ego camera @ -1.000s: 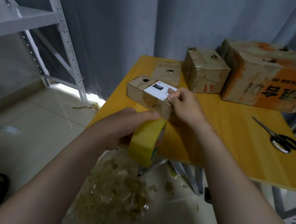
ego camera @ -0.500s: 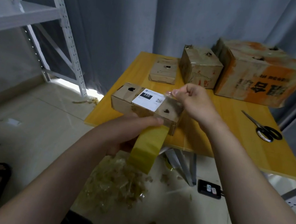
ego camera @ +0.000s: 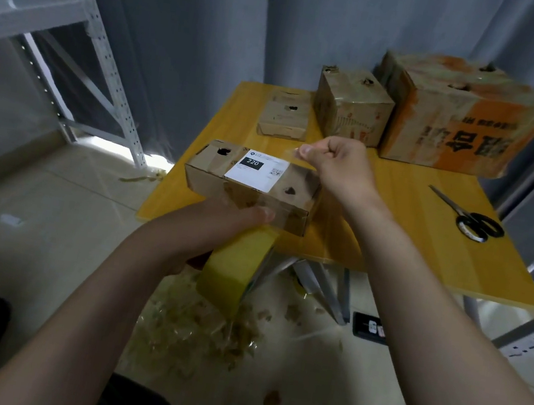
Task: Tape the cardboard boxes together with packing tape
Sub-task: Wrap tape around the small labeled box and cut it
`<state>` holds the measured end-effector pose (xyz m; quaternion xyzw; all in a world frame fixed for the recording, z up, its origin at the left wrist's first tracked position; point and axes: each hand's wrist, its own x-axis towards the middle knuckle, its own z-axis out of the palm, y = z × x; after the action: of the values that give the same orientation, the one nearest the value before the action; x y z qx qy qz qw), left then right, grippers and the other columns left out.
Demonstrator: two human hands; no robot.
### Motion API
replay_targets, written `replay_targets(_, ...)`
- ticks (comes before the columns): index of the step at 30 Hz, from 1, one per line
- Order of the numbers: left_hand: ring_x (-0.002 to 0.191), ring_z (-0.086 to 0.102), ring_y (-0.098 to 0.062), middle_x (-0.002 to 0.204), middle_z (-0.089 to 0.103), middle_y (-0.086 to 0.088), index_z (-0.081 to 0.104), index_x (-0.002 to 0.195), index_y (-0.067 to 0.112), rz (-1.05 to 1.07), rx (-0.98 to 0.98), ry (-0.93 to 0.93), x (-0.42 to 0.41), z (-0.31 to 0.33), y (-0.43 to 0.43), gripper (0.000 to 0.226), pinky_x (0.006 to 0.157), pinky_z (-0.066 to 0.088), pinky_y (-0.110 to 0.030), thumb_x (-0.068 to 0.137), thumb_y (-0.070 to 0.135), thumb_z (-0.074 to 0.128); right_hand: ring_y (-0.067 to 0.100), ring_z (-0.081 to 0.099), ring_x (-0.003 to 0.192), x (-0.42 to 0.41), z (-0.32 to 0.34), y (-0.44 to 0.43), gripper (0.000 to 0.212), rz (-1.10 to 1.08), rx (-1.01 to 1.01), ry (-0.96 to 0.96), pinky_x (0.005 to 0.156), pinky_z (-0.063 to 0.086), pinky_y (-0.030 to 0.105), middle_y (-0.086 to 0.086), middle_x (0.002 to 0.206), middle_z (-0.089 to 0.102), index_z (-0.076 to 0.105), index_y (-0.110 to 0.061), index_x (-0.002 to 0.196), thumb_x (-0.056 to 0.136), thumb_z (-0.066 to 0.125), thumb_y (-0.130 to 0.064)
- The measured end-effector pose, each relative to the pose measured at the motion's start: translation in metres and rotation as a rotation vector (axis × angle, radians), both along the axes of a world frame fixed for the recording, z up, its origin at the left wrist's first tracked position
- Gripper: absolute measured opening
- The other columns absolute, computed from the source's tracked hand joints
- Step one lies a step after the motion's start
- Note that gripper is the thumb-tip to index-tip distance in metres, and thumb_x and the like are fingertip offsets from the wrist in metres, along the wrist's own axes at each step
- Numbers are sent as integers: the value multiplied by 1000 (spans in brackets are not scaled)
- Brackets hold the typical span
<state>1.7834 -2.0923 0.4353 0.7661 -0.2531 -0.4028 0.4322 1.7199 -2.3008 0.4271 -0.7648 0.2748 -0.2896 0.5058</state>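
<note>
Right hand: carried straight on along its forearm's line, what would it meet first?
Likely the small flat box beyond the right hand; depth is unclear, so it may pass above it.

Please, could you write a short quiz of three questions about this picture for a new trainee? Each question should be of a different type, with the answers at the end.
1. True or false: the right hand pinches a strip of clear tape above the small brown cardboard box.
2. What does the left hand hold?
A) the yellow roll of packing tape
B) a black phone
C) a knife
3. Fill in: the white label on top of that box shows the number ___.

Key: 1 true; 2 A; 3 220.
</note>
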Motion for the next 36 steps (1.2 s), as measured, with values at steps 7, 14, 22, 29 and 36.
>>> replay_targets(7, 94, 75, -24, 103, 77, 2, 75, 104, 34, 39, 25, -5, 0, 2, -6, 28, 81, 59, -43, 88, 57, 72, 6, 67, 90, 6, -11, -10, 18, -103, -73, 88, 83, 57, 32, -6, 90, 75, 74, -17, 83, 95, 74, -30)
replay_targets(14, 83, 76, -19, 98, 77, 2, 74, 99, 30, 49, 13, 10, 0, -3, -15, 23, 68, 57, -32, 91, 51, 72, 13, 69, 85, 8, -22, -15, 28, -149, -58, 152, 89, 57, 46, -11, 79, 73, 68, -27, 66, 92, 76, -35)
replay_targets(22, 92, 72, -23, 101, 74, 0, 70, 96, 34, 43, 48, -25, 2, -7, -21, 20, 76, 57, -36, 92, 54, 70, 15, 71, 90, 8, -32, -14, 26, -177, -92, 181, 95, 54, 54, -12, 81, 74, 70, -31, 68, 92, 75, -41)
replay_targets(29, 94, 71, -25, 104, 73, -1, 74, 100, 34, 72, 18, 4, 1, -8, -24, 16, 87, 58, -45, 91, 47, 73, 24, 59, 127, 3, -28, -19, 69, -211, -340, 442, 106, 40, 51, -7, 131, 68, 53, -28, 147, 89, 67, -64)
replay_targets(36, 77, 71, -19, 90, 76, 0, 80, 89, 32, 75, -20, 44, 0, -11, -23, 10, 75, 55, -35, 92, 40, 75, 23, 30, 153, -3, -10, -9, 49, 32, -552, 341, 122, 28, 43, -4, 159, 48, 65, -19, 140, 99, 63, -47)
